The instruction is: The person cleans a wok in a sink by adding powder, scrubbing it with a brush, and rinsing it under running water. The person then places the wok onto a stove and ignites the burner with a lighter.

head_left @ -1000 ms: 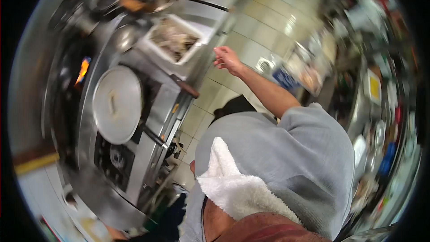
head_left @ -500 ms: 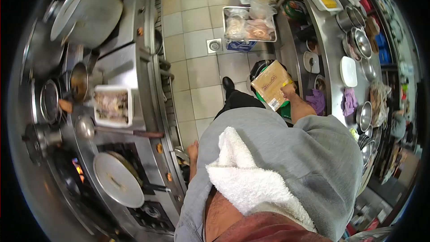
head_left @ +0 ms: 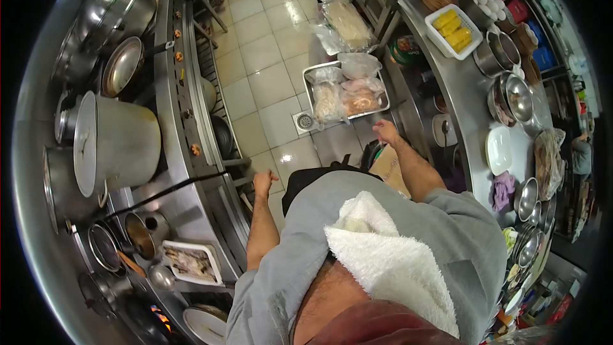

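My right hand (head_left: 385,131) is just beyond the lower right edge of a metal tray (head_left: 364,113) of bagged food. It is empty, its fingers loosely bent and apart. Below it, a brown cardboard piece (head_left: 388,167) stands in a dark bin, partly hidden by my forearm and shirt. My left hand (head_left: 265,182) hangs over the floor beside the stove counter, its fingers loosely bent with nothing in them. A white towel (head_left: 389,249) lies over the front of my grey shirt.
On the left, the stove counter holds a large pot (head_left: 124,144), pans and a white food tray (head_left: 191,262); a flame burns lower down. A steel counter on the right carries a yellow food tray (head_left: 453,30), eggs (head_left: 486,1) and bowls. A drain (head_left: 304,121) is in the tiled floor.
My right hand has let go of the cardboard piece and moved forward towards the tray. My left hand has come further into view. The view has moved forward along the aisle.
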`<state>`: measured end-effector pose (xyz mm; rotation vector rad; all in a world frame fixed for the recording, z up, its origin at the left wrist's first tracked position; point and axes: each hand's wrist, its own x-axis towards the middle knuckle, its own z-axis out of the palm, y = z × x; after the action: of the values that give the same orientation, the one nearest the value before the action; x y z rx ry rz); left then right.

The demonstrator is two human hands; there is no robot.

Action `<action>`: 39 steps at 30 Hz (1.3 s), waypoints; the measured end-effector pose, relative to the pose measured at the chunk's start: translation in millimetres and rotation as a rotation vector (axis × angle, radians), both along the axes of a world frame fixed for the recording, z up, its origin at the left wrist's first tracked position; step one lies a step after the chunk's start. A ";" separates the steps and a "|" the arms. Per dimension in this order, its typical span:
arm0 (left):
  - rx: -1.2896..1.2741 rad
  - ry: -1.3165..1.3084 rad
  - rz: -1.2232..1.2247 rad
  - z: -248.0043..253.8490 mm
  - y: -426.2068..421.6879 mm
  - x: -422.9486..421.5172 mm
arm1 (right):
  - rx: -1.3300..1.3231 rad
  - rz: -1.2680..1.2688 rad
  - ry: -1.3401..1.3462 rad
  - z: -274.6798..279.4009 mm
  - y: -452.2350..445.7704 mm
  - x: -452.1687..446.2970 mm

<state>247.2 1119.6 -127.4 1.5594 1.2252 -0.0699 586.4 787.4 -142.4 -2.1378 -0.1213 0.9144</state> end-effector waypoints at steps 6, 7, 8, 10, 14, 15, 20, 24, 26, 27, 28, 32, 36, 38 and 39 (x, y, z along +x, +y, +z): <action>0.068 -0.191 -0.168 55.4 107.8 147.6 | -0.090 -0.130 0.158 -30.4 63.0 28.5; 0.050 -0.201 -0.241 56.9 131.3 170.4 | -0.109 -0.106 0.179 -26.1 75.6 27.1; 0.034 -0.216 -0.317 61.3 151.8 192.0 | -0.102 -0.117 0.209 -37.9 83.5 29.4; 0.034 -0.271 -0.342 99.9 176.8 238.9 | -0.125 -0.148 0.226 -49.7 104.6 39.6; 0.115 -0.369 -0.472 162.1 232.0 342.3 | -0.135 -0.207 0.283 -25.6 175.2 71.1; 0.165 -0.391 -0.516 165.7 249.5 369.3 | -0.129 -0.249 0.284 -17.1 190.7 79.2; 0.181 -0.590 -0.493 169.0 316.7 504.0 | -0.048 -0.318 0.254 -11.7 268.0 137.5; 0.350 -0.588 -0.519 148.8 377.8 591.4 | -0.135 -0.306 0.364 -44.1 316.1 201.5; 0.352 -0.584 -0.476 119.2 411.9 612.7 | -0.182 -0.289 0.411 -50.1 340.4 236.8; 0.316 -0.471 -0.506 108.3 437.1 624.7 | -0.196 -0.281 0.421 -50.4 363.6 274.1; 0.268 -0.352 -0.530 88.7 459.7 627.1 | -0.161 -0.239 0.366 -53.9 379.6 304.8; 0.348 0.039 -0.537 -28.4 547.8 598.7 | -0.073 -0.187 0.282 -6.3 488.2 442.7; 0.214 0.247 -0.406 -49.2 594.6 578.2 | 0.135 -0.070 0.207 -29.9 588.8 584.4; 0.189 0.294 -0.307 -64.4 612.9 577.2 | 0.157 -0.121 0.212 2.1 651.9 621.3; 0.204 0.300 -0.345 -79.6 625.1 580.7 | 0.171 -0.093 0.212 2.5 677.9 639.5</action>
<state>827.9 1744.7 -207.0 1.9815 1.2068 -0.4269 1225.9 1465.4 -139.9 -1.8627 0.0065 1.0312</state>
